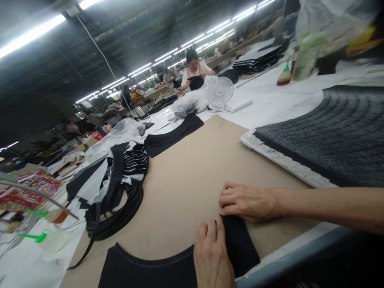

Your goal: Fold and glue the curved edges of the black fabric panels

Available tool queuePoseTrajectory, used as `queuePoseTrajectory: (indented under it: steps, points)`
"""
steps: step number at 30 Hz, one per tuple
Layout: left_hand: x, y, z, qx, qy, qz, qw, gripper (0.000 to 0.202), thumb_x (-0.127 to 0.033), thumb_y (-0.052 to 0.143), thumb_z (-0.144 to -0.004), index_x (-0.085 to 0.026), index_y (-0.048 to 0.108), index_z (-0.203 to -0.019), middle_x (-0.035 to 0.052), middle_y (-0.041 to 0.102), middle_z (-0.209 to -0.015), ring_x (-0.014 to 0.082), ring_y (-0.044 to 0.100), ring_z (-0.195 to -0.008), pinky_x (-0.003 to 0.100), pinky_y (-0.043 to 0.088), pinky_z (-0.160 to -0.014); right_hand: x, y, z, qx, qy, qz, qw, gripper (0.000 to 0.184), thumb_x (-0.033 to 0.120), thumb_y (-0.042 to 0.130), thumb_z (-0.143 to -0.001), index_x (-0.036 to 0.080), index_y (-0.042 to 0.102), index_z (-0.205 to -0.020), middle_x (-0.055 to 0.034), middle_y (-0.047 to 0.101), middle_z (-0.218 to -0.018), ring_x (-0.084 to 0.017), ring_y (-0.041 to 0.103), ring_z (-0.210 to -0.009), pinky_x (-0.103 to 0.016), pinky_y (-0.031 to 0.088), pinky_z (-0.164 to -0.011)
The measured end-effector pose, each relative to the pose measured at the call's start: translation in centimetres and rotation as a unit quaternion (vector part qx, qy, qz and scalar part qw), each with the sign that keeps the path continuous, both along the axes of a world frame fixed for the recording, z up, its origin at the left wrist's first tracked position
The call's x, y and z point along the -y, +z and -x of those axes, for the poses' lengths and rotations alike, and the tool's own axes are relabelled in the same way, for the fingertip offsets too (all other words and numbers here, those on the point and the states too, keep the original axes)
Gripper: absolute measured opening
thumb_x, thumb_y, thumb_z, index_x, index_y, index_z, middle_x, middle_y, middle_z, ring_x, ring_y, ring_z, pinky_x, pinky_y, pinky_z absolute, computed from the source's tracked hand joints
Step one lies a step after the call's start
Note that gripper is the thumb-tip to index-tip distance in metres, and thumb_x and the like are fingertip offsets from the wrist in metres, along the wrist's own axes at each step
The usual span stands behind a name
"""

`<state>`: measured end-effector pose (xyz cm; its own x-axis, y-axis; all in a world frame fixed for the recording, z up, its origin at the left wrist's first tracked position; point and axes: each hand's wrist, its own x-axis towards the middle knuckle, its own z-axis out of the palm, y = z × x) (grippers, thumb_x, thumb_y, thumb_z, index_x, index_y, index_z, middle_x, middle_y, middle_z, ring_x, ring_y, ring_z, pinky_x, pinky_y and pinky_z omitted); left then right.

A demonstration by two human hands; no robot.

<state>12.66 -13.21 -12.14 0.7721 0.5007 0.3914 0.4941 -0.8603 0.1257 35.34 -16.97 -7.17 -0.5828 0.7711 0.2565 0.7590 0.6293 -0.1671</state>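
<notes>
A black curved-edge piece of sheet material lies on the tan board at the table's near edge. Fingers together, my left hand grips and presses the curved edge of that piece. Just above and to the right, my right hand has its fingers bent and pinched at the upper corner of the same piece. The fingertips of both hands partly cover the edge they hold.
Left on the board sit a coil of black strips and dark offcuts. Stacked grey-black pieces rest on a white slab at right. A fan, glue bottles and a co-worker are farther out.
</notes>
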Motion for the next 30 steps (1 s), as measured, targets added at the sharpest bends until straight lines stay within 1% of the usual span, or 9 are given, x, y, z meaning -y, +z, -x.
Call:
queuePoseTrajectory:
  steps: [5,7,10,12,15,19,22,27,30]
  points:
    - [0.0,0.1,-0.1,-0.004,-0.001,-0.026,1.000,0.065,0.005,0.048,-0.072,-0.018,0.057,-0.132,0.0060,0.061,-0.104,0.0232,0.048,-0.091,0.040,0.040,-0.086,0.7,0.2,-0.5,-0.009,-0.019,0.017,1.000,0.030,0.007,0.045,-0.087,0.018,0.064,-0.107,-0.0075,0.064,-0.098,-0.021,0.056,-0.090,-0.038,0.036,-0.088]
    - [-0.1,0.0,-0.1,-0.006,-0.004,-0.035,0.999,0.063,0.004,0.050,-0.073,-0.018,0.058,-0.131,0.0055,0.061,-0.102,0.0230,0.047,-0.090,0.039,0.040,-0.085,1.0,0.4,-0.6,-0.030,-0.041,0.036,0.998,0.035,0.004,0.045,-0.084,0.018,0.064,-0.109,-0.0078,0.064,-0.100,-0.021,0.057,-0.093,-0.038,0.035,-0.089]
    - [0.0,-0.1,-0.1,-0.007,-0.005,-0.045,0.999,0.061,0.003,0.054,-0.073,-0.018,0.058,-0.130,0.0041,0.061,-0.098,0.0227,0.047,-0.090,0.039,0.041,-0.085,1.3,0.8,-0.5,-0.075,-0.088,0.063,0.991,0.041,0.002,0.042,-0.085,0.019,0.062,-0.117,-0.0078,0.065,-0.100,-0.020,0.058,-0.093,-0.037,0.036,-0.086]
    - [0.0,-0.1,-0.2,-0.006,-0.005,-0.054,0.999,0.060,0.003,0.055,-0.072,-0.017,0.058,-0.129,0.0038,0.060,-0.097,0.0225,0.047,-0.089,0.039,0.041,-0.084,1.4,1.0,-0.3,-0.090,-0.102,0.067,0.988,0.046,0.001,0.041,-0.085,0.020,0.061,-0.121,-0.0079,0.065,-0.102,-0.020,0.058,-0.094,-0.037,0.036,-0.086]
    - [0.2,-0.2,-0.3,-0.001,-0.002,-0.066,0.998,0.061,0.003,0.054,-0.072,-0.016,0.057,-0.130,0.0044,0.060,-0.097,0.0230,0.047,-0.090,0.040,0.042,-0.084,1.7,1.1,0.2,-0.066,-0.093,0.054,0.992,0.048,0.000,0.044,-0.082,0.022,0.060,-0.123,-0.0076,0.064,-0.105,-0.020,0.057,-0.097,-0.039,0.035,-0.089]
    - [0.2,-0.3,-0.5,-0.001,0.003,-0.074,0.997,0.061,0.004,0.053,-0.071,-0.016,0.058,-0.128,0.0047,0.060,-0.098,0.0236,0.047,-0.091,0.041,0.042,-0.085,2.4,0.4,1.0,-0.032,-0.095,0.021,0.995,0.040,0.007,0.046,-0.088,0.022,0.060,-0.123,-0.0071,0.064,-0.105,-0.021,0.056,-0.097,-0.041,0.035,-0.092]
    - [0.2,-0.2,-0.5,-0.005,0.003,-0.080,0.997,0.062,0.005,0.053,-0.070,-0.016,0.058,-0.128,0.0042,0.059,-0.097,0.0230,0.047,-0.089,0.040,0.042,-0.083,3.1,0.0,1.0,-0.025,-0.104,0.002,0.994,0.042,0.008,0.046,-0.089,0.022,0.057,-0.127,-0.0077,0.064,-0.107,-0.021,0.056,-0.098,-0.043,0.034,-0.095]
    - [0.3,0.1,-0.5,-0.012,-0.001,-0.077,0.997,0.062,0.003,0.056,-0.070,-0.015,0.056,-0.130,0.0035,0.059,-0.097,0.0222,0.047,-0.088,0.039,0.042,-0.083,3.9,0.0,0.4,-0.014,-0.164,-0.019,0.986,0.042,0.003,0.043,-0.084,0.018,0.060,-0.121,-0.0089,0.064,-0.106,-0.023,0.055,-0.098,-0.044,0.035,-0.094]
    - [0.4,0.1,-0.5,-0.014,-0.001,-0.085,0.996,0.061,0.002,0.058,-0.071,-0.014,0.057,-0.129,0.0038,0.060,-0.097,0.0223,0.047,-0.088,0.039,0.043,-0.082,4.0,0.2,0.9,-0.019,-0.192,-0.040,0.980,0.054,0.000,0.043,-0.078,0.018,0.057,-0.127,-0.0098,0.062,-0.112,-0.024,0.054,-0.100,-0.042,0.037,-0.091]
